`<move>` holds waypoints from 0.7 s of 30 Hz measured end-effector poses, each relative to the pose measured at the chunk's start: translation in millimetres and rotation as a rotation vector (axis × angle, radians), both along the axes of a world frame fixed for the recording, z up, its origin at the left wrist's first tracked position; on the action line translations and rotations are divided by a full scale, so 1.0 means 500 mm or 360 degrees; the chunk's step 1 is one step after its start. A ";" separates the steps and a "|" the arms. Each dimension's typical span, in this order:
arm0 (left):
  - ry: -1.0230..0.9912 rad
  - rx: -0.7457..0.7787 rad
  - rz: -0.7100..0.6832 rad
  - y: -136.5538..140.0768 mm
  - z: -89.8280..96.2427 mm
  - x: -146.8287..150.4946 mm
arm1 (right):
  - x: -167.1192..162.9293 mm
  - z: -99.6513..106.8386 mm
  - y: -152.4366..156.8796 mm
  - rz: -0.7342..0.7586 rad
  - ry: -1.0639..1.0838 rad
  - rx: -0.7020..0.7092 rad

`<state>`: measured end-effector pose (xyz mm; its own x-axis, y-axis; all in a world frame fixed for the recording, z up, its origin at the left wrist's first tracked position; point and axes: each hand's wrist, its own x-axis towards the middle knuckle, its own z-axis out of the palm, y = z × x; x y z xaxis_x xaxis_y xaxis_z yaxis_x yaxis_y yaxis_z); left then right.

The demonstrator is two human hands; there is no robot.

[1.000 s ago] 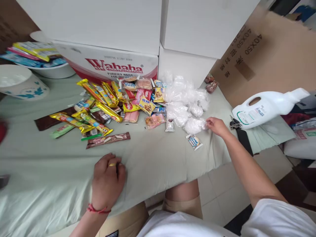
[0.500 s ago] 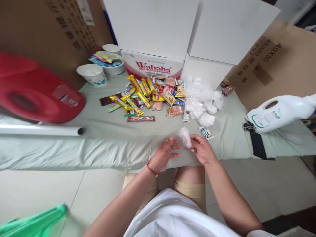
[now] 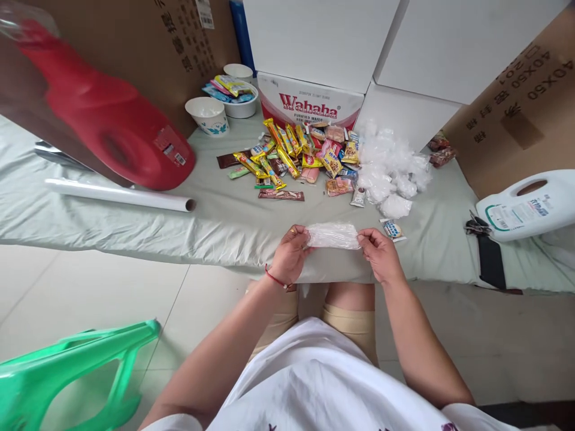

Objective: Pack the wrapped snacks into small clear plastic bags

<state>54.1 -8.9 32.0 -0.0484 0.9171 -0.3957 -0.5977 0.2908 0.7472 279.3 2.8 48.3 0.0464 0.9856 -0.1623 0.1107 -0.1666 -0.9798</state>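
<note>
Between my two hands a gathered strip of clear plastic film (image 3: 333,235) is stretched sideways above the front of the cloth-covered surface. My left hand (image 3: 291,251), with a red string at the wrist, pinches its left end. The right end is pinched in the fingers of my right hand (image 3: 380,252). Just beyond my right hand lies a small blue-and-white snack packet (image 3: 392,230). Farther back is a pile of crumpled clear plastic bundles (image 3: 390,167). To their left, wrapped snacks (image 3: 287,152) are heaped, several in yellow wrappers.
A red jug (image 3: 112,126) and a white roll (image 3: 121,196) lie at left. Paper cups (image 3: 208,117) and a white bowl (image 3: 242,109) stand behind. Boxes (image 3: 309,108) line the back. At right are a white bottle (image 3: 530,206) and keys (image 3: 477,226). A green stool (image 3: 81,365) is on the floor.
The plastic was bunched in my right hand while my left was open beside it. Now my left hand has taken one end and the plastic is stretched out. The camera view has shifted.
</note>
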 end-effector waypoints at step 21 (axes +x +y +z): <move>0.1262 0.0724 -0.0078 -0.067 -0.013 0.025 | -0.122 -0.017 0.010 0.0239 0.0537 -0.0074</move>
